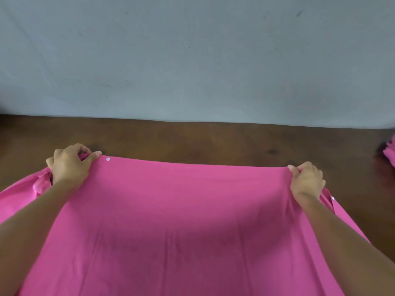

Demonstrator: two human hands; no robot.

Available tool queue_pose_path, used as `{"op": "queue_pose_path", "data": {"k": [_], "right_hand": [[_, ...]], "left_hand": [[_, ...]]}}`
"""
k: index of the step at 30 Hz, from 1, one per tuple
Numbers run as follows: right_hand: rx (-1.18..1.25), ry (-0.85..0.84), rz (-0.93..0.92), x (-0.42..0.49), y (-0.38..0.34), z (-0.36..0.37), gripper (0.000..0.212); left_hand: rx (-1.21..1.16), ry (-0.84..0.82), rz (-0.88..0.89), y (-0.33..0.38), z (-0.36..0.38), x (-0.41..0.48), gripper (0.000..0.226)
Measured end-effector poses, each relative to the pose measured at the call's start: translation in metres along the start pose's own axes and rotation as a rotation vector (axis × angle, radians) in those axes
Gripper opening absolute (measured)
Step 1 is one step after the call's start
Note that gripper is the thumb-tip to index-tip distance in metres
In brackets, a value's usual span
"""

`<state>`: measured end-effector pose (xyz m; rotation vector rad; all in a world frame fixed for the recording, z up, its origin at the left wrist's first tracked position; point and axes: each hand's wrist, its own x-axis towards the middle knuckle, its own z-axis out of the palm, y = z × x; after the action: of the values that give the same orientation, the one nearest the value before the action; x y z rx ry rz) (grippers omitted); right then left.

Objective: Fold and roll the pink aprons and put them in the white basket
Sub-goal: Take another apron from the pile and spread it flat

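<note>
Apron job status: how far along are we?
Early. Done: no fold, no roll and no basket in view. In hand: the left hand and the right hand pinch the far edge of one pink apron, spread open over the wooden table. Left: fold, roll and basket it; more pink cloth lies at the table's right edge.

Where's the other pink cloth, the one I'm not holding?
In the head view, the other pink cloth lies at the wooden table's far right edge, right of the right hand.
</note>
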<state>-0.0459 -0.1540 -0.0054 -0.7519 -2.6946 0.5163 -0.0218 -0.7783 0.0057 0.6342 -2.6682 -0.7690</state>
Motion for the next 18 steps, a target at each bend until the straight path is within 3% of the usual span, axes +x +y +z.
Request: {"op": "queue_pose_path", "data": {"k": [18], "right_hand": [[-0.010,0.024,-0.012,0.127,-0.052,0.063,0.033]], "left_hand": [[-0.043,0.073,0.012,0.049,0.054,0.110,0.032]]}}
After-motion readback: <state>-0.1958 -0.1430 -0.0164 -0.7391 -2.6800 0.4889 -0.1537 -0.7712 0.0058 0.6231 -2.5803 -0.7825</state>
